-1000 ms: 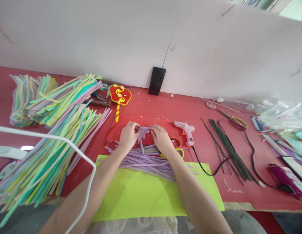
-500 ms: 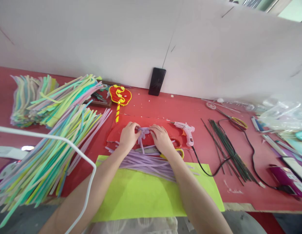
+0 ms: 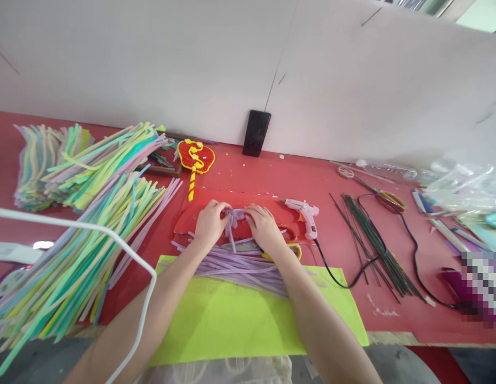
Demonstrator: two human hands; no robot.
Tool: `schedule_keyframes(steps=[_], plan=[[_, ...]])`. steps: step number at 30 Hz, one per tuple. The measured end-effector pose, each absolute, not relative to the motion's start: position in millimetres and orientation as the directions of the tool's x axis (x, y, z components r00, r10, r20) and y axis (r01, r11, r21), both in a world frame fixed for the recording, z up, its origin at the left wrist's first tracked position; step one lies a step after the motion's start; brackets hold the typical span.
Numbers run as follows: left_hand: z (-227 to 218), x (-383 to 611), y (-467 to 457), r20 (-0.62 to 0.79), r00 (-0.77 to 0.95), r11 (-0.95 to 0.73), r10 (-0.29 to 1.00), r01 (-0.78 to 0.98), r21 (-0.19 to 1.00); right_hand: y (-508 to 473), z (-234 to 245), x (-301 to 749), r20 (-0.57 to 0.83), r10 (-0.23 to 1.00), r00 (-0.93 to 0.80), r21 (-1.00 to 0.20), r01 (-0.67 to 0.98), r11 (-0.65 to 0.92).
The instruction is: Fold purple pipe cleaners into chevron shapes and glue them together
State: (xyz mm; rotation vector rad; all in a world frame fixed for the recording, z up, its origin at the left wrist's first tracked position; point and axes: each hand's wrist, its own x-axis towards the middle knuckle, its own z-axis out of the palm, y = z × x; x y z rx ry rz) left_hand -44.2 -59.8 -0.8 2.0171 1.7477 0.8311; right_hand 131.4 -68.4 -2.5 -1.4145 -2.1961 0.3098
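Between my hands is a small cluster of bent purple pipe cleaners, with one stem hanging down toward me. My left hand pinches its left side, thumb and fingers together. On the right end, the fingertips of my right hand close on the same piece. Under my wrists lies a pile of loose purple pipe cleaners, partly on a lime-green sheet. Scissors with yellow handles lie partly hidden beneath my right wrist.
A pink glue gun with a black cord rests to the right, near dark green stems. Multicoloured pipe cleaners cover the left side. Behind are a red and yellow fan-shaped craft and a phone. A white cable crosses the lower left.
Both hands keep their hold on the purple cluster in nearly the same place. The whole view has shifted very slightly.
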Motion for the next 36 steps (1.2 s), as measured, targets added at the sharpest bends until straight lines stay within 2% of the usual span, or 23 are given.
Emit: schedule_keyframes(steps=[5,11,17,22,25,29,31,33,36], plan=[[-1,-44,-60,0.21,0.066,-0.186,0.975,0.755,0.628,-68,-1,133,0.318,0.895,-0.312,-0.493,0.752,0.437],[-3,-50,-57,0.222,-0.009,-0.162,0.975,0.656,0.738,-70,8,139,0.447,0.891,-0.075,-0.624,0.687,0.371],[6,-61,-55,0.269,-0.187,-0.13,0.945,0.539,0.832,-73,12,139,0.411,0.912,0.007,-0.683,0.664,0.303],[10,-58,-57,0.268,-0.199,-0.126,0.943,0.534,0.836,-72,13,137,0.337,0.94,0.055,-0.75,0.619,0.232],[14,-51,-60,0.306,-0.097,-0.223,0.947,0.485,0.845,-73,14,135,0.319,0.948,0.012,-0.753,0.61,0.246],[24,-40,-69,0.285,0.182,-0.336,0.941,0.402,0.852,-76,12,129,0.338,0.917,-0.209,-0.7,0.595,0.394],[28,-36,-73,0.251,0.258,-0.336,0.933,0.376,0.864,-77,11,125,0.326,0.898,-0.296,-0.692,0.571,0.44],[29,-35,-74,0.227,0.249,-0.31,0.941,0.373,0.874,-77,10,122,0.305,0.897,-0.32,-0.722,0.536,0.437],[25,-40,-68,0.23,0.075,-0.241,0.97,0.379,0.893,-77,13,123,0.289,0.92,-0.264,-0.8,0.462,0.384]])
